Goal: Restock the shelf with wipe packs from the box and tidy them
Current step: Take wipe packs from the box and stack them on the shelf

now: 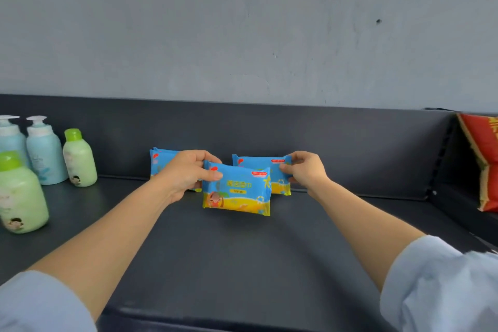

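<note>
Left hand [188,172]: grip pinched the front wipe pack [237,194] at its top left corner.
Right hand [307,170]: grip pinched the back right pack [258,163] at its right edge.
Front wipe pack: upright, middle of the frame, over the dark shelf [242,264].

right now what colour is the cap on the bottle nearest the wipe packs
The cap is bright green, on a pale green bottle; the head view shows it.

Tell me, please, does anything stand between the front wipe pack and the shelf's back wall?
Yes. Behind the front wipe pack, which the left hand grips, the rear right pack, pinched by the right hand, stands partly in its path. The rear left pack stands off to the side.
</note>
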### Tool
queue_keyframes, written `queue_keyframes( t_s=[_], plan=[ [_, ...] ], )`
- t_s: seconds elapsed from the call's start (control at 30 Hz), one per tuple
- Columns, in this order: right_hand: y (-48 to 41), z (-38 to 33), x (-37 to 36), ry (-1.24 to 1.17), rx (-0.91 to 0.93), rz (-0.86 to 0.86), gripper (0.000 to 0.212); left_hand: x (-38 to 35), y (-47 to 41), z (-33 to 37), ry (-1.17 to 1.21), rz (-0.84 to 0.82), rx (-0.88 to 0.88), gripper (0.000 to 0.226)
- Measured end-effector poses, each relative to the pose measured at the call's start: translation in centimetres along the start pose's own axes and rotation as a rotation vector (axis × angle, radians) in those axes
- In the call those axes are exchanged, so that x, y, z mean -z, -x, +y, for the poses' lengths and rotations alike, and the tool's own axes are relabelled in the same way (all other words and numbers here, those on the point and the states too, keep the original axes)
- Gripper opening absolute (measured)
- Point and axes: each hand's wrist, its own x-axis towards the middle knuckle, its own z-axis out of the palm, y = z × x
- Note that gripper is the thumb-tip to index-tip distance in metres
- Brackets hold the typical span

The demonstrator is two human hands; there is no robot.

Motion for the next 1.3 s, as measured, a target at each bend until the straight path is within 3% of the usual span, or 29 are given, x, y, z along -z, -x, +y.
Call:
queue_keyframes(
  t_s=[0.37,0.7,0.87,1.0,1.3],
  plan=[
    [-2.0,0.4,-1.2,0.096,0.075,0.018,0.015,-1.0,-1.8,-0.8,-0.044,0.021,0.015,0.021],
    [-0.8,0.2,-0.8,0.306,0.139,0.153,0.019,-2.9,-3.3,-0.6,-0.068,0.069,-0.027,0.020],
    [-0.5,0.1,-0.6,0.287,0.132,0.167,0.022,-3.7,-4.2,-0.9,-0.114,0.097,-0.056,0.021],
    [-1.0,0.0,-0.2,0.264,0.130,0.175,0.004,-4.0,-4.5,-1.0,-0.136,0.104,-0.074,0.021],
    [-1.6,-0.1,-0.1,0.180,0.146,0.170,0.009,-3.7,-5.0,-1.0,-0.124,0.057,-0.084,0.021]
  ],
)
